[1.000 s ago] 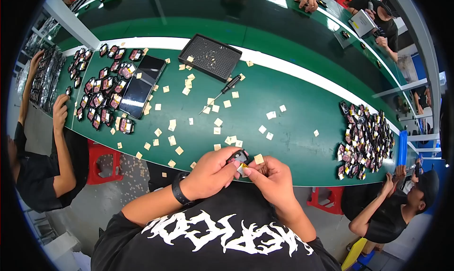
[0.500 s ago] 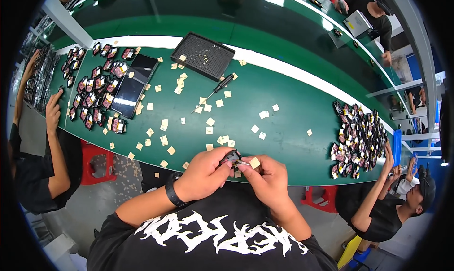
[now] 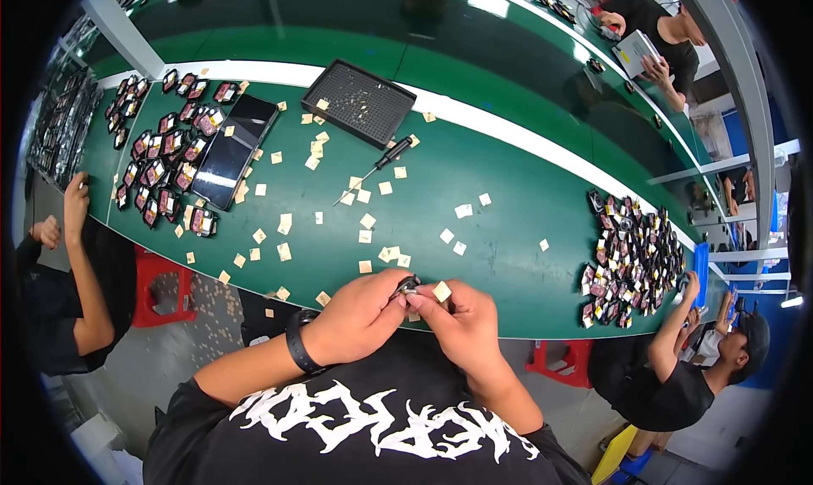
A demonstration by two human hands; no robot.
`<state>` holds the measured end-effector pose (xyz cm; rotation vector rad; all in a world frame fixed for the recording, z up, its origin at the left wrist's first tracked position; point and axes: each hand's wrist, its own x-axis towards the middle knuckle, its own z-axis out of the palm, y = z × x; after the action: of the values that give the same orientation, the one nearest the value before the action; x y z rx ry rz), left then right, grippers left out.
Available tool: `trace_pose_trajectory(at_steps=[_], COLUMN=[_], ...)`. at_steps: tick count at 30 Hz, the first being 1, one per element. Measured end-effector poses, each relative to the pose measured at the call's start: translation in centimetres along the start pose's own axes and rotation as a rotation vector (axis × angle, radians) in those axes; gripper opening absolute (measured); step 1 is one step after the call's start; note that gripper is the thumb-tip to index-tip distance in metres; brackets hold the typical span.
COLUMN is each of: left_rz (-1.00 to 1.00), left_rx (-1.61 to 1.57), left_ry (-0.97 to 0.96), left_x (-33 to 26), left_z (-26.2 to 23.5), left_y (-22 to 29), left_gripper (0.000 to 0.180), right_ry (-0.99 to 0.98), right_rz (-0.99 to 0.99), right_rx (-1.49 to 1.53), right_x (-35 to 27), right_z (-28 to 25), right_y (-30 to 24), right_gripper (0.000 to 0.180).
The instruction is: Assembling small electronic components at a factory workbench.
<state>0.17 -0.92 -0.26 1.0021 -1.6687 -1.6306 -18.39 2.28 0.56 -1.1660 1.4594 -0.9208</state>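
Note:
Close to my body, at the near table edge, my left hand (image 3: 360, 314) is closed around a small black plastic device (image 3: 408, 283). Most of that device is covered by the fingers. My right hand (image 3: 464, 320) meets it from the other side, thumb and fingers pinched together at the device's edge. What sits between those fingertips is too small to make out. A cream square sticker (image 3: 441, 291) lies against the right index finger. Beyond my hands, a screwdriver (image 3: 373, 171) with a black handle rests on the green table among many scattered cream and white squares.
A black perforated tray (image 3: 360, 104) stands at the table's back. Left of it lie a dark flat tablet (image 3: 235, 150) and many black devices (image 3: 169, 159). More devices are heaped at the right (image 3: 631, 260). Co-workers sit at both sides; another person holds a white box (image 3: 637, 55).
The view has shifted slightly. My hands stay together on the device, which is turned a little and more covered. The left co-worker's hands have moved down; the far person's box is tilted differently.

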Motion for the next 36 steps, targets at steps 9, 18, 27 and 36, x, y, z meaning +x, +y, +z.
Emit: trace_pose_trajectory(at_steps=[9,18,27,36], left_rz=[0.03,-0.012,-0.087,-0.147], left_rx=[0.046,0.046,-0.001,-0.014], left_ry=[-0.047,-0.066,-0.166,-0.246], left_x=[0.0,0.3,0.2,0.5], left_z=[-0.1,0.0,-0.9,-1.1], left_y=[0.4,0.8,0.7,0.9], left_gripper=[0.023,0.017,0.025,0.027], right_ry=[-0.197,-0.062,-0.03,-0.136], right_rz=[0.039,-0.203,0.134,0.169], right_rx=[-0.173,-0.259,0.085,0.048], right_x=[0.7,0.6,1.9,2.1], right_z=[-2.1,-1.3,-0.9,-1.4], right_y=[-1.2,-1.8,0.5,1.1], right_gripper=[0.013,0.015,0.02,0.025])
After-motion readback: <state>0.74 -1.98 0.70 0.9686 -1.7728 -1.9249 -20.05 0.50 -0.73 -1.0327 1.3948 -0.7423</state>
